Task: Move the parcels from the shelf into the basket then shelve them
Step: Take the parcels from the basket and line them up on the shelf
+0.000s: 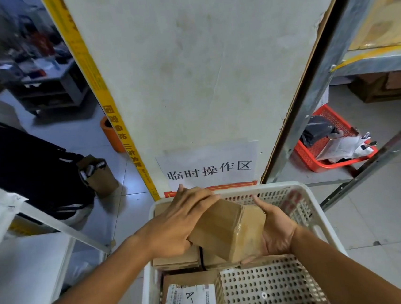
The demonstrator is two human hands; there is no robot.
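Head view: a taped cardboard parcel (229, 230) is held tilted above the white basket (321, 221), left hand (177, 224) gripping its far end, right hand (276, 230) cupped under the near end. Other parcels, one labelled A-2 (192, 297), lie inside. Parcel should be levelled, then lowered into the bare right side.

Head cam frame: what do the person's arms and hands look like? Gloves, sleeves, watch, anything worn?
Both arms are bare from the bottom frame edge to the wrist, with no sleeves in view. The left hand and right hand have no gloves. No watch, bands, rings, markings or cables are visible on either arm, though parts of the fingers are hidden.
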